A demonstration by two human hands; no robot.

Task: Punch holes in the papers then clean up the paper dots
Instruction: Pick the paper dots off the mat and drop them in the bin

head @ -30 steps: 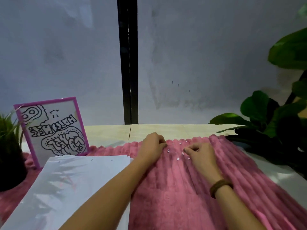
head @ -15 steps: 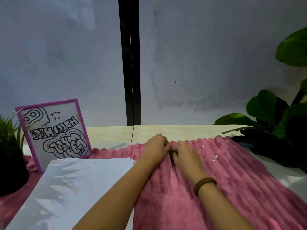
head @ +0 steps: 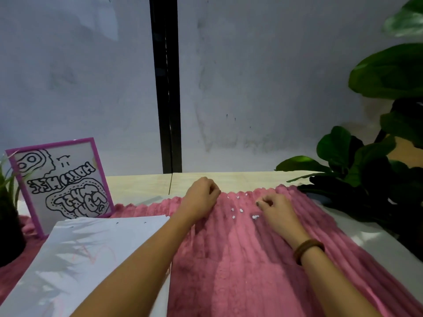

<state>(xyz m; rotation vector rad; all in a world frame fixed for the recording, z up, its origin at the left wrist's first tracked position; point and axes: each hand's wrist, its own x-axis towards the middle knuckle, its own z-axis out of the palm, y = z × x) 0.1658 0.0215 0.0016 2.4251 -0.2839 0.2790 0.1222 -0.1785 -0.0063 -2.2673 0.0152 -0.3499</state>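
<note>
**A:** Where do the dots lie?

**B:** The paper dots (head: 255, 217) are scattered on the far part of the pink ribbed cloth (head: 240, 271), between the two hands, some down in the furrows of the pile. The papers (head: 91, 259) are stacked to the left, partly over the cloth. Holes show along their far edge, so I judge the punching done and the picking-up under way.

**A:** And the hands?

**B:** The left hand (head: 201, 195) rests at the cloth's far edge with its fingers curled into a fist. Whether it cups gathered dots is hidden. The right hand (head: 277, 209) is knuckles-up with its fingers bent narrow, thumb and forefinger tips together at the pile just beside the nearest dots. I cannot tell if a dot is between them.

**A:** What could spoil it?

**B:** The pile, mostly. Dots this light sink between the ribs, and a pressing fingertip would push them deeper rather than lift them. A sweep of the wrist or forearm could flick them over the cloth's far edge onto the tabletop (head: 137, 184), or right toward the plant (head: 336, 145) (its dark leaves would hide them well). If the left fist does hold dots, loosening it would drop them back. Dragging or bunching the cloth would also shift the papers lying on it.

**A:** So?

**B:** Pick one at a time, from above, with the cloth held flat.
</note>
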